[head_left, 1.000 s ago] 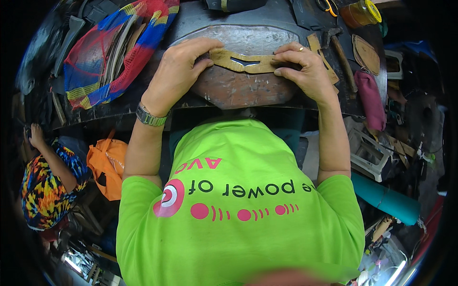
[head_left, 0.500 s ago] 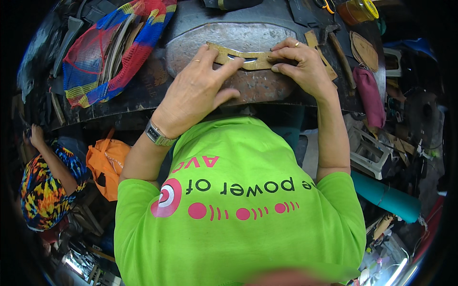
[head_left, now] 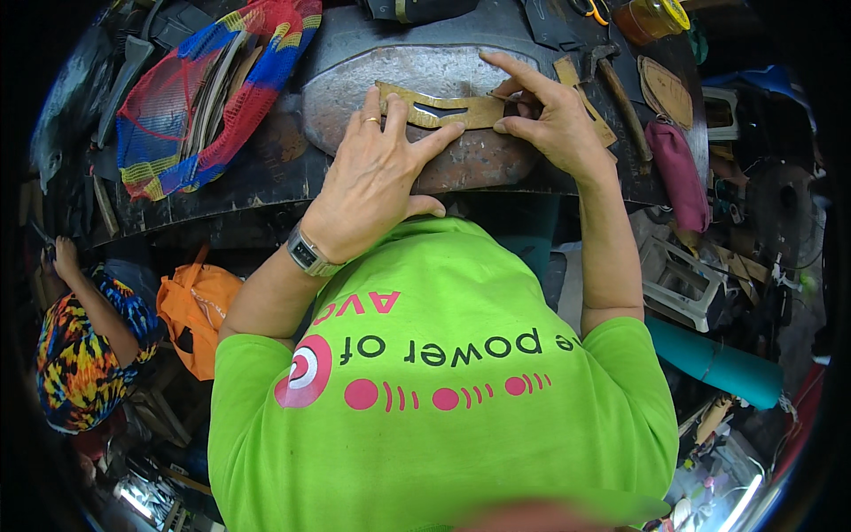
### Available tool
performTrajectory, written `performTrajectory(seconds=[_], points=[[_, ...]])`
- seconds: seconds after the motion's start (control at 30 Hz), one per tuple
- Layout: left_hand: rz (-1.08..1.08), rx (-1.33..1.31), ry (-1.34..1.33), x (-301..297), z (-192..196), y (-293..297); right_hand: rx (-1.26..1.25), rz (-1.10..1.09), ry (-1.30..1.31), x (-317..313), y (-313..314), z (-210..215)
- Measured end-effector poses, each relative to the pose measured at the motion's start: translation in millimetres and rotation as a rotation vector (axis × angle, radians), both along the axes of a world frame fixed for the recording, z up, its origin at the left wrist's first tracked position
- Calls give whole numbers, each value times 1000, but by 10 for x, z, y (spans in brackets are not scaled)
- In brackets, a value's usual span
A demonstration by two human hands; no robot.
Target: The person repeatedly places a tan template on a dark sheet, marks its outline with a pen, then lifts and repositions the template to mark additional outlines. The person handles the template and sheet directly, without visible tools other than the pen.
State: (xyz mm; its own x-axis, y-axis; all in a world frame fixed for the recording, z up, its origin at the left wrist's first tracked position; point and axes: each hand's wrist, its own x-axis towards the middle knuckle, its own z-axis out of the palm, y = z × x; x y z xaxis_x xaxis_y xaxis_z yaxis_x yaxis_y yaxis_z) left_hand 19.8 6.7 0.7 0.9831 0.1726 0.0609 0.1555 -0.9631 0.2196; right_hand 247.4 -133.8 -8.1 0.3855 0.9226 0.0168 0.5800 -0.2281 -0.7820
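A tan, curved flat cut-out piece (head_left: 448,112) with a slit in it lies on an oval grey slab (head_left: 417,66) on the dark workbench (head_left: 266,177). My left hand (head_left: 372,182) lies flat over its near edge, fingers spread and pressing it down; a ring is on one finger and a watch on the wrist. My right hand (head_left: 551,120) holds the piece's right end between thumb and fingers, index finger stretched out over the slab.
A red, blue and yellow mesh bag (head_left: 191,102) of flat pieces lies left of the slab. A hammer (head_left: 618,84), an orange jar (head_left: 651,18) and a maroon pouch (head_left: 678,164) lie to the right. Another person in a colourful shirt (head_left: 80,350) sits lower left beside an orange bag (head_left: 199,306).
My left hand has slid from the piece's left end toward me and to the right, and now lies flat over its middle. My right hand stays at the right end.
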Motion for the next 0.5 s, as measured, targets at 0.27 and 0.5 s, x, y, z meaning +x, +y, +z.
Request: performTrajectory(seconds=[0.27, 0.5], points=[[31, 3, 12, -9, -45, -33, 16, 0, 2, 38, -2, -12], [22, 18, 26, 3, -38, -47, 272, 24, 65, 116, 28, -101]])
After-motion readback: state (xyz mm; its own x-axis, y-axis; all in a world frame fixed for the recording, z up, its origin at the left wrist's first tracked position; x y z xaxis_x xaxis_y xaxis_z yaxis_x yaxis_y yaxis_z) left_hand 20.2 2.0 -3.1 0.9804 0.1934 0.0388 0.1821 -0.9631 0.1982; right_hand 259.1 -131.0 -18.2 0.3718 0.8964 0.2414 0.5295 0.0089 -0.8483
